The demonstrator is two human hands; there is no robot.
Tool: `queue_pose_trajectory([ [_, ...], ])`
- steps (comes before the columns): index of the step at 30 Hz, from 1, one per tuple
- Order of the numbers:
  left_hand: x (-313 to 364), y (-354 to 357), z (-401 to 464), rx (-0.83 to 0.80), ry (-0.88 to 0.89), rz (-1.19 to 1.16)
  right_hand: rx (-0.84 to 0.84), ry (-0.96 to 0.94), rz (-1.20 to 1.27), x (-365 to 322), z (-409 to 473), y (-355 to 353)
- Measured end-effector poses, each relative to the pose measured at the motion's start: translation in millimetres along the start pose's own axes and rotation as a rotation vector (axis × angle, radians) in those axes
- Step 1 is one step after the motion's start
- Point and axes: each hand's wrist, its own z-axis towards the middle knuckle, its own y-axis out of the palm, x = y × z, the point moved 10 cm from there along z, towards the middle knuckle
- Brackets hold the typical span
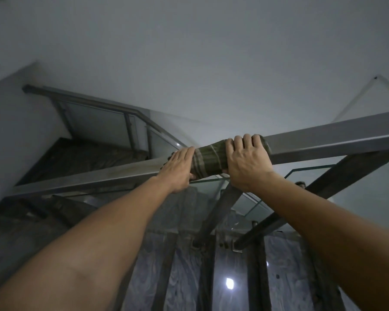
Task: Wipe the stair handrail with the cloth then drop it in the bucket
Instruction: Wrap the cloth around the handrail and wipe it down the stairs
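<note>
Gripping a green cloth [208, 161] with pale stripes, wrapped around the grey metal handrail [323, 140] at the middle of the view. Clamping down with the right hand [245, 163] on the cloth's right end, its fingers [247, 140] curling over the top of the rail and the thumb tucking underneath, closed fully around cloth and rail together. Pressing with the left hand [177, 169] on the cloth's left end, palm lying along the near face of the rail, fingers stretching flat up over the top edge and the thumb hooking under the cloth's lower edge; holding the cloth against the rail rather than closing into a fist. Showing a small dark fringe of the cloth just beyond the left fingertips. Running from lower left to upper right across the frame, the rail sitting above glass panels [267, 198] and dark slanted metal posts [220, 212]. Reaching up from the bottom corners, both bare forearms meeting at the cloth. Rising in the background at left, a second flight of stairs [83, 158] with its own rail [88, 99] against a pale wall [211, 52]. Glinting below, a bright reflection on the patterned floor [184, 277].
</note>
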Motion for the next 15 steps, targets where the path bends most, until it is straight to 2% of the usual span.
queue_pose_trajectory([
  [15,-119,9,-24,-0.016,-0.057,0.071,-0.001,-0.102,0.085,-119,51,6],
])
